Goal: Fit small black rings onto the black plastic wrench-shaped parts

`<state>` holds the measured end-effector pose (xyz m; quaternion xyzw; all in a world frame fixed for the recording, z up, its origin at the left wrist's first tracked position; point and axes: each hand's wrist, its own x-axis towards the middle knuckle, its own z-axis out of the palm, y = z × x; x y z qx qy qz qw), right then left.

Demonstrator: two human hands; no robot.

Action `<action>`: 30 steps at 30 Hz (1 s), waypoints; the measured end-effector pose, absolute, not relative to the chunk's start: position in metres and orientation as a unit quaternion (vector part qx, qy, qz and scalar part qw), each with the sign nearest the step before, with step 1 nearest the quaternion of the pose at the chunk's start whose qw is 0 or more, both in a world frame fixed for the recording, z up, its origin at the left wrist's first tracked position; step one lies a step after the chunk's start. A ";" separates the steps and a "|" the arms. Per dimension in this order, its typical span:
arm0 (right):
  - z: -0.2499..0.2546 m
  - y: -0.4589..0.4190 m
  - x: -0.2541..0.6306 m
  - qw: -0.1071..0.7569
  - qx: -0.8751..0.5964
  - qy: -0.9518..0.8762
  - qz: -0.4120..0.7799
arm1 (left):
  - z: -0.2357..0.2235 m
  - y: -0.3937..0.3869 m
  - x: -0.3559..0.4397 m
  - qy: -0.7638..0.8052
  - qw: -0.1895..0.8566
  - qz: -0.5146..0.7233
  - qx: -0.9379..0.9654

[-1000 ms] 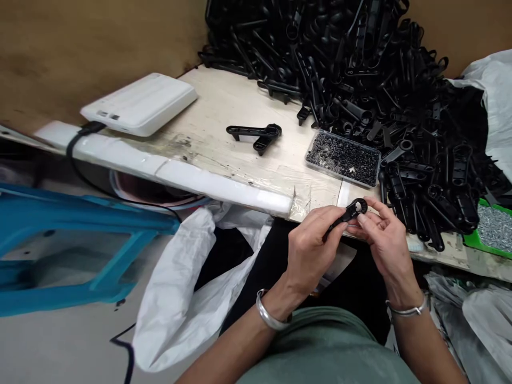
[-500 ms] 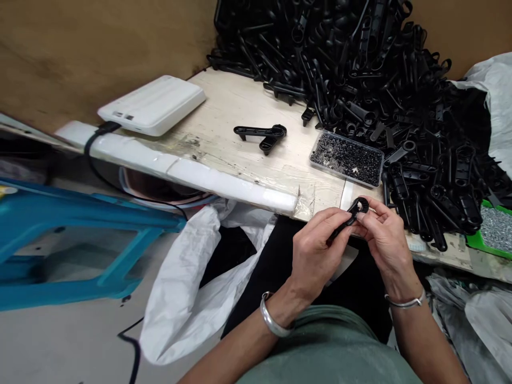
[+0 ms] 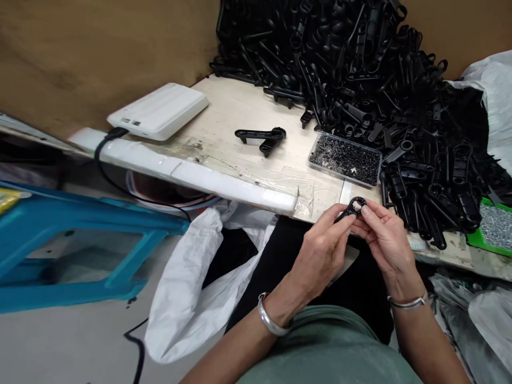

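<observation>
A black plastic part with a ring-shaped end [image 3: 357,205] is held in front of me at the table's near edge. My left hand [image 3: 326,248] grips its narrow body, which the fingers mostly hide. My right hand [image 3: 382,234] pinches the ring end between thumb and fingers. Just beyond the hands stands a clear box [image 3: 344,160] filled with small black pieces. Farther left on the table lies a black plastic assembly of two arms joined at a round end [image 3: 262,137].
A large heap of black plastic parts [image 3: 360,69] covers the back and right of the table. At far right is a green tray [image 3: 494,229] of small metal pieces. A white power bank [image 3: 160,111] with a cable lies left; a blue stool [image 3: 92,240] stands below.
The black part has turned in my fingers, so its ring faces up more. My left hand has shifted its grip slightly. The camera view has moved a little.
</observation>
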<state>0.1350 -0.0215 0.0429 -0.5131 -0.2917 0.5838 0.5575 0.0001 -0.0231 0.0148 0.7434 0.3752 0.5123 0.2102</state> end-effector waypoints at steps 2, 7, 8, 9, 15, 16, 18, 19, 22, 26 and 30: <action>0.042 -0.022 0.130 0.568 -0.515 -0.292 0.571 | 0.015 -0.022 -0.001 0.367 0.208 0.509 0.750; 0.040 -0.024 0.120 0.585 -0.509 -0.293 0.559 | 0.015 -0.019 -0.005 0.360 0.221 0.505 0.753; 0.040 -0.025 0.119 0.580 -0.508 -0.294 0.565 | 0.014 -0.019 -0.006 0.361 0.228 0.506 0.750; 0.040 -0.025 0.119 0.574 -0.508 -0.295 0.570 | 0.014 -0.018 -0.006 0.363 0.236 0.505 0.746; 0.039 -0.026 0.122 0.565 -0.524 -0.296 0.564 | 0.010 -0.018 -0.006 0.390 0.319 0.517 0.692; 0.038 -0.027 0.121 0.560 -0.526 -0.299 0.567 | 0.009 -0.018 -0.006 0.393 0.351 0.524 0.669; 0.037 -0.028 0.119 0.549 -0.528 -0.311 0.569 | 0.007 -0.018 -0.005 0.400 0.411 0.529 0.626; 0.036 -0.028 0.118 0.545 -0.531 -0.320 0.565 | 0.007 -0.019 -0.004 0.407 0.427 0.527 0.612; 0.038 -0.028 0.114 0.533 -0.548 -0.366 0.531 | 0.006 -0.020 -0.002 0.433 0.400 0.511 0.626; 0.051 -0.022 0.123 0.482 -0.572 -0.463 0.476 | 0.011 -0.017 -0.008 0.410 0.350 0.495 0.681; 0.075 -0.019 0.160 0.490 -0.586 -0.500 0.409 | 0.025 -0.006 -0.029 0.421 0.276 0.485 0.715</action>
